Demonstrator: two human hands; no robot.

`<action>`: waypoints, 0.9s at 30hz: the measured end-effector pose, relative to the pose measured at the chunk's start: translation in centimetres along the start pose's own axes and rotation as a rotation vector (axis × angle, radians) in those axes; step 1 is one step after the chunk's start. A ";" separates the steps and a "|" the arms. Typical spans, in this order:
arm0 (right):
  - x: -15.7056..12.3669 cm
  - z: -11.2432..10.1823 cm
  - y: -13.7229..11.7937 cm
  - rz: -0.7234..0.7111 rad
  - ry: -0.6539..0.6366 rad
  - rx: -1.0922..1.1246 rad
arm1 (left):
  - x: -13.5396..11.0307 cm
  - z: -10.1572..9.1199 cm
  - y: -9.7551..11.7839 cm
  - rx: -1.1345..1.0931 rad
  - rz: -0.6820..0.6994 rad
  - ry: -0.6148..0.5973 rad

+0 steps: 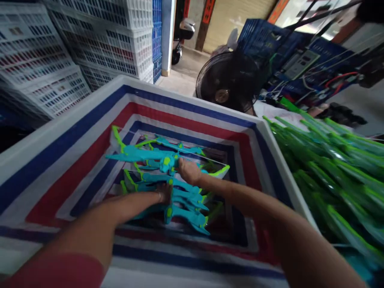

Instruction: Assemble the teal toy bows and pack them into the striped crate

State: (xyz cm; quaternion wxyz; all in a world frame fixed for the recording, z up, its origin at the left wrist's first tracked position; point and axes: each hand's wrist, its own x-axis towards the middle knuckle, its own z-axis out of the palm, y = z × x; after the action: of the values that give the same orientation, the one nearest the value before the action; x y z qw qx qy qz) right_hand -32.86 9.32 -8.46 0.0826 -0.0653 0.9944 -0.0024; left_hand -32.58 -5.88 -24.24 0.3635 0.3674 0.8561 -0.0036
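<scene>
Both my arms reach down into a large box lined with a red, white and blue striped bag (90,132). At its bottom lie several packaged turquoise and green toy swords (180,204). My right hand (188,171) is closed around one turquoise toy sword (141,155), which points left above the pile. My left hand (163,194) rests on the pile below it; its fingers are hidden among the toys.
A heap of green packaged toys (336,172) fills the right side. A black floor fan (228,82) stands behind the box. White plastic crates (90,44) are stacked at the back left, blue crates (264,40) at the back right.
</scene>
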 end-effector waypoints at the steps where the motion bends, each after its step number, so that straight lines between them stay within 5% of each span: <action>1: 0.5 3.2 -0.1 0.013 -0.040 0.011 | 0.3 0.2 -0.1 0.000 0.000 -0.007; 6: 0.8 15.3 2.2 0.075 -0.183 0.047 | 0.8 1.2 -0.7 -0.020 0.021 0.017; 11: 1.3 19.7 3.2 0.066 -0.218 0.035 | -0.2 1.4 -1.0 -0.059 0.055 0.086; 20: 0.1 20.4 2.1 0.059 -0.220 -0.014 | -0.5 -0.4 -2.4 -0.064 0.026 0.276; 27: 0.7 15.3 1.5 -0.003 -0.292 -0.045 | 3.7 -0.4 -3.1 0.019 0.080 0.274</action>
State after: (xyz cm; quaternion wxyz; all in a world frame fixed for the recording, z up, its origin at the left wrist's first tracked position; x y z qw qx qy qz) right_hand -31.22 10.83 -23.69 0.2251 -0.0684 0.9715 0.0296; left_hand -36.50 -5.78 -27.06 0.2396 0.4016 0.8824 0.0528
